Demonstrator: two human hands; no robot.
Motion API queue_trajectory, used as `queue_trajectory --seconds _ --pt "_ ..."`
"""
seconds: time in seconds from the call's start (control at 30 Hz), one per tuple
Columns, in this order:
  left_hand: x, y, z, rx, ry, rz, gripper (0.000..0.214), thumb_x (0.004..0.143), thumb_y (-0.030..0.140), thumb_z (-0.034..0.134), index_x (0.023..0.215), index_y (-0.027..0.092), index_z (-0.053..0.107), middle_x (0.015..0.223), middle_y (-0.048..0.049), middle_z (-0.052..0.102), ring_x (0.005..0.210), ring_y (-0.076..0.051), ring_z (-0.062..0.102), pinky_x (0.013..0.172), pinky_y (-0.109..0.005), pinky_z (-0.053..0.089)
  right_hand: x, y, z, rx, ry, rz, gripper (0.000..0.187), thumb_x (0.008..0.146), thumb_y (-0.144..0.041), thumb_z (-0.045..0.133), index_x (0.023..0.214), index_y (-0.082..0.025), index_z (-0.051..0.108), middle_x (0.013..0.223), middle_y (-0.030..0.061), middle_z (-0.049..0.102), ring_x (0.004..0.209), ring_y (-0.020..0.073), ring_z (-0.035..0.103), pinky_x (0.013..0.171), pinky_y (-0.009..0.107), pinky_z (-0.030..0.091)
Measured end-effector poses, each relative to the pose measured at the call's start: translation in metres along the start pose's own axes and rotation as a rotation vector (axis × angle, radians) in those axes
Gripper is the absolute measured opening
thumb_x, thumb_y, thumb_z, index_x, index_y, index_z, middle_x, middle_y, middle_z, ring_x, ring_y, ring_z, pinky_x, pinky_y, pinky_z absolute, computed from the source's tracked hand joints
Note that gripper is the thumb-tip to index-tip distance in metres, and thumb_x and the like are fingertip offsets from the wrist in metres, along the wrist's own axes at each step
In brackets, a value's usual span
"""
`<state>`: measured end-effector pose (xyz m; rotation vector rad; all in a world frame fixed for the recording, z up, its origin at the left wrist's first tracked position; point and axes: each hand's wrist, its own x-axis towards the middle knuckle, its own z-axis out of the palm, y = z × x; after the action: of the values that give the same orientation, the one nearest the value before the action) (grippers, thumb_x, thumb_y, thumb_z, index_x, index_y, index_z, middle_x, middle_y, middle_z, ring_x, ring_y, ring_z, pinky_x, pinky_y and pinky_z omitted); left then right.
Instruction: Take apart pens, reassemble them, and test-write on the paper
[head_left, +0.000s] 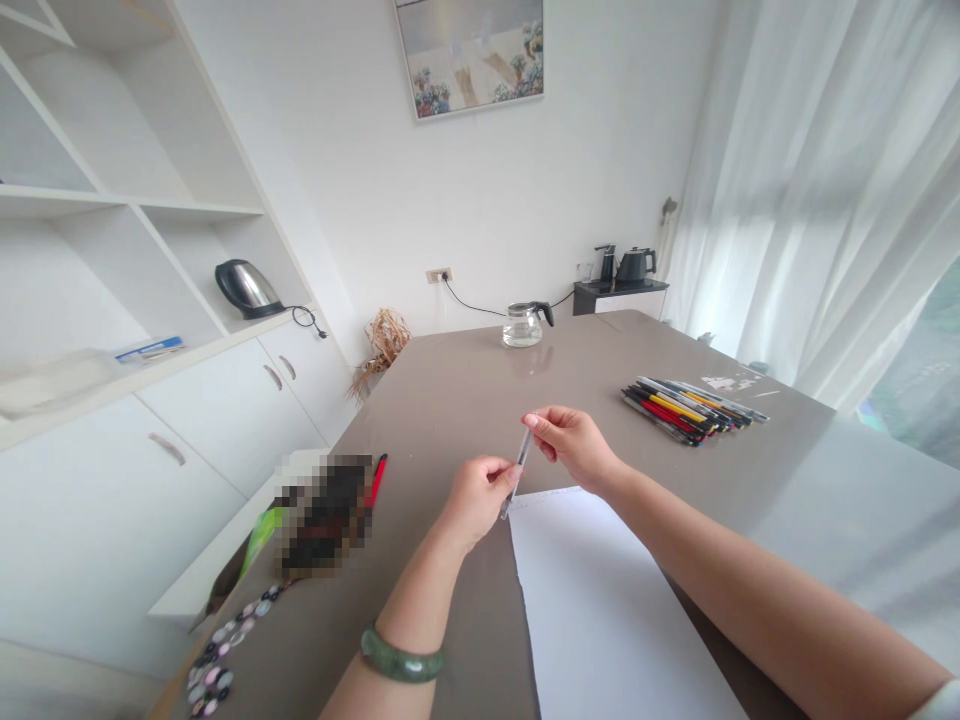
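Observation:
My left hand [478, 495] and my right hand [574, 444] are both closed on one clear pen [517, 470], held above the grey-brown table [450, 400]. The left fingers pinch the pen's lower part and the right fingers pinch its upper end. The pen is tilted, with its tip pointing down toward the top left corner of a white sheet of paper [600, 600]. A green bangle [401, 660] sits on my left wrist.
A row of several coloured pens [690, 405] lies at the right of the table. A red pen [377, 478] and a blurred dark object [326, 515] lie at the left edge, with a bead string [225, 650] nearer. A glass jug [523, 325] stands at the far end.

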<state>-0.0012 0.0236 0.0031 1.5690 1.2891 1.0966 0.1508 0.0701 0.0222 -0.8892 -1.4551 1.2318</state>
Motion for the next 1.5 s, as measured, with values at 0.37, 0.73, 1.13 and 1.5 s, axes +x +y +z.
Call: queue_trajectory --seconds 0.37,0.73,1.13,1.5 --pt "0.005 0.000 -0.010 -0.523 0.155 -0.106 0.031 0.067 0.041 0.057 0.083 0.015 0.055 0.080 -0.0040 0.055 0.071 -0.010 0.051 0.068 -0.026 0.042 -0.011 0.001 0.008 -0.215 -0.297 0.149 0.035 0.060 -0.049 0.058 0.068 -0.015 0.056 0.050 -0.0048 0.042 0.046 0.0061 0.036 0.043 0.019 0.030" --pt "-0.013 0.022 0.007 0.130 -0.209 0.109 0.035 0.070 0.044 0.051 0.088 0.016 0.062 0.076 -0.0042 0.058 0.068 -0.013 0.051 0.063 -0.024 0.041 0.006 -0.003 -0.008 0.283 0.114 -0.004 0.026 0.060 -0.033 0.064 0.080 -0.017 0.059 0.059 -0.0025 0.050 0.049 0.0066 0.041 0.044 0.020 0.034" --pt "-0.069 0.032 0.048 0.746 -0.829 0.447 0.070 0.061 0.058 0.052 0.123 0.032 0.032 0.137 -0.0069 0.016 0.122 -0.035 0.005 0.094 -0.053 0.014 0.027 -0.024 -0.059 0.642 0.182 0.042 0.031 0.067 -0.052 0.050 0.070 -0.021 0.049 0.047 -0.0056 0.042 0.042 0.0081 0.041 0.045 0.023 0.037" --pt "-0.070 0.034 0.051 0.780 -0.859 0.392 0.070 0.062 0.056 0.053 0.124 0.033 0.028 0.138 -0.0069 0.011 0.122 -0.036 0.003 0.094 -0.055 0.012 0.021 -0.037 -0.065 0.815 0.074 0.105 0.043 0.069 -0.053 0.033 0.042 -0.020 0.024 0.033 -0.0066 0.017 0.033 0.0078 0.017 0.033 0.022 0.017"
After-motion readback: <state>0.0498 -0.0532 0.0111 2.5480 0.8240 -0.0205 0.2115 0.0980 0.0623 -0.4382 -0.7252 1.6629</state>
